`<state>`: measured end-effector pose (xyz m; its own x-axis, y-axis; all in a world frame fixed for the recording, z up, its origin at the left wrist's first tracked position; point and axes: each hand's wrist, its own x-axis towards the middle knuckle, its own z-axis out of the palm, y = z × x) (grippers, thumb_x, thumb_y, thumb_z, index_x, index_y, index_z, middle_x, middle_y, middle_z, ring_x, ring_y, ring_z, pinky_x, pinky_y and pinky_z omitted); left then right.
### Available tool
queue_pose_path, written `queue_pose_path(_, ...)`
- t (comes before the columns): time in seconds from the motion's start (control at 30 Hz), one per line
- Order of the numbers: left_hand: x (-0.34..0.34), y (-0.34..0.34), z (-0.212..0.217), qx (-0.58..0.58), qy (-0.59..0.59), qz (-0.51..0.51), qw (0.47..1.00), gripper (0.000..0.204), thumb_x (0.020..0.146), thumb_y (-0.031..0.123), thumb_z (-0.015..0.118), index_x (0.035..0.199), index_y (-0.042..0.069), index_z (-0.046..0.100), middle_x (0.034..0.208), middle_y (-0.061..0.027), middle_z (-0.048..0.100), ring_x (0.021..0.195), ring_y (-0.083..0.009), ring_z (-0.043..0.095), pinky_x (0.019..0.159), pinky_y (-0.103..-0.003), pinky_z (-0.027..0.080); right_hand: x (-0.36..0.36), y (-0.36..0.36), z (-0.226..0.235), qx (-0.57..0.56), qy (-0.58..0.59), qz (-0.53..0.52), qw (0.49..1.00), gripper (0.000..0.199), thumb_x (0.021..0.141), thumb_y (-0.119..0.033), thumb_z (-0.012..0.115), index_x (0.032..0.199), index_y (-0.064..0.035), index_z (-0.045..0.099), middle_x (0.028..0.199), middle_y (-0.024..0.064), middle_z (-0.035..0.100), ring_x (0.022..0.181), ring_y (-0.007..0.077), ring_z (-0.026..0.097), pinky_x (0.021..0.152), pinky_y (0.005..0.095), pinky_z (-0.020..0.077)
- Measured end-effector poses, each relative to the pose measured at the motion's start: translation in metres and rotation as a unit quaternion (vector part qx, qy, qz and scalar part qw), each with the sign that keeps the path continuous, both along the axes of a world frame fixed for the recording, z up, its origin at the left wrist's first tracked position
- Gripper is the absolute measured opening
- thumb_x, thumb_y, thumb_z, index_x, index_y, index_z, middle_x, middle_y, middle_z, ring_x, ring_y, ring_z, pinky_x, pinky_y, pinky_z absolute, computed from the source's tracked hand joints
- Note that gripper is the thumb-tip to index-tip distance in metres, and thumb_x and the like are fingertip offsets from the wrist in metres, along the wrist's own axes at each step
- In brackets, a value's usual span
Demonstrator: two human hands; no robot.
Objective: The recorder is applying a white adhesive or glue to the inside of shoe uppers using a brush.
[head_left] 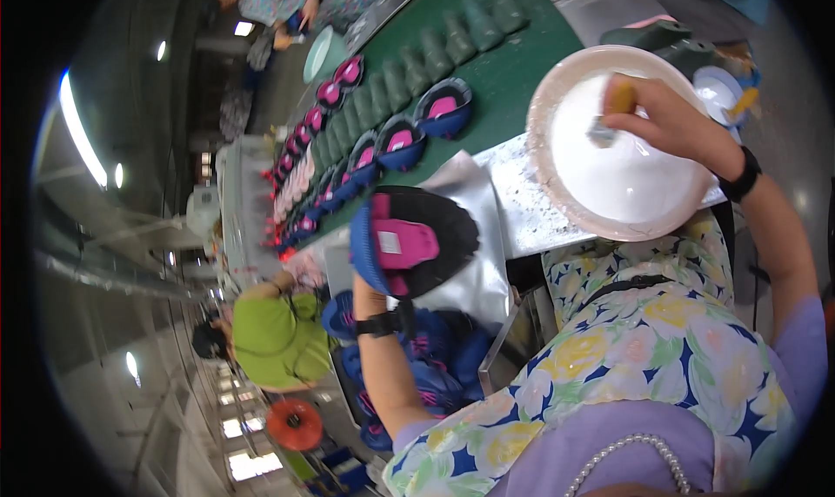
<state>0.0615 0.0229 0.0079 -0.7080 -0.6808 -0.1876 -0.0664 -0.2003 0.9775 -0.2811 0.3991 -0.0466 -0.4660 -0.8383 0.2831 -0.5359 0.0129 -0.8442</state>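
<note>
My left hand (369, 299) is closed on a shoe upper (417, 240), blue at the rim with a black inside and a pink piece bearing a white label. Most of the fingers are hidden behind the upper. My right hand (678, 119) grips a brush (620, 99) by its yellow handle. Its bristle end points down at the white liquid (600, 180), over the middle of a pale pink basin (557, 203); whether it touches the liquid is hard to tell.
A green conveyor belt (531, 71) carries rows of blue-and-pink uppers (402, 142) and grey-green soles (437, 53). More blue uppers (426, 349) fill a bin beside my left forearm. A small white bowl (718, 93) stands right of the basin. A person in green (278, 340) works at the left.
</note>
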Motion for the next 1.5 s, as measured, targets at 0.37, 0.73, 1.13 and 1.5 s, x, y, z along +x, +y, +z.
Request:
queue_pose_path(0.37, -0.156, 0.083, -0.056, -0.244, 0.051, -0.068, 0.966, 0.050, 0.103, 0.029, 0.047, 0.144, 0.002, 0.043, 0.135, -0.0140, 0.057, 0.122, -0.0257, 0.058, 0.104, -0.041, 0.049, 0.009, 0.000, 0.038, -0.084, -0.020, -0.091, 0.992, 0.030, 0.087, -0.026, 0.070, 0.092, 0.0012, 0.057, 0.072, 0.0156, 0.064, 0.066, 0.0299, 0.065, 0.063, 0.0363, 0.0492)
queue_pose_path(0.73, -0.163, 0.100, -0.076, -0.611, 0.054, 0.029, 0.790, 0.048, 0.103, 0.024, 0.048, 0.144, 0.001, 0.043, 0.135, -0.0129, 0.057, 0.122, -0.0248, 0.058, 0.104, -0.038, 0.047, 0.039, -0.005, 0.009, -0.077, -0.309, -0.175, 0.932, 0.042, 0.086, -0.033, 0.072, 0.093, 0.0069, 0.064, 0.078, 0.0152, 0.070, 0.069, 0.0201, 0.070, 0.061, 0.0301, 0.0547)
queue_pose_path(1.13, -0.113, 0.073, -0.081, -0.114, 0.063, -0.172, 0.976, 0.053, 0.093, 0.018, 0.066, 0.140, 0.001, 0.046, 0.132, -0.0127, 0.058, 0.120, -0.0265, 0.057, 0.104, -0.039, 0.046, 0.035, 0.014, 0.005, -0.183, -0.129, -0.102, 0.969, 0.019, 0.087, -0.013, 0.074, 0.099, -0.0042, 0.062, 0.095, 0.0078, 0.070, 0.087, 0.0182, 0.068, 0.079, 0.0313, 0.0513)
queue_pose_path(1.5, -0.121, 0.153, -0.125, -0.018, 0.060, -0.212, 0.975, 0.051, 0.094, 0.018, 0.063, 0.140, 0.001, 0.046, 0.130, -0.0130, 0.059, 0.118, -0.0260, 0.058, 0.104, -0.038, 0.046, 0.038, -0.029, 0.011, -0.279, 0.165, 0.024, 0.946, 0.016, 0.087, -0.016, 0.067, 0.093, -0.0064, 0.056, 0.090, 0.0089, 0.064, 0.087, 0.0294, 0.066, 0.075, 0.0383, 0.0530)
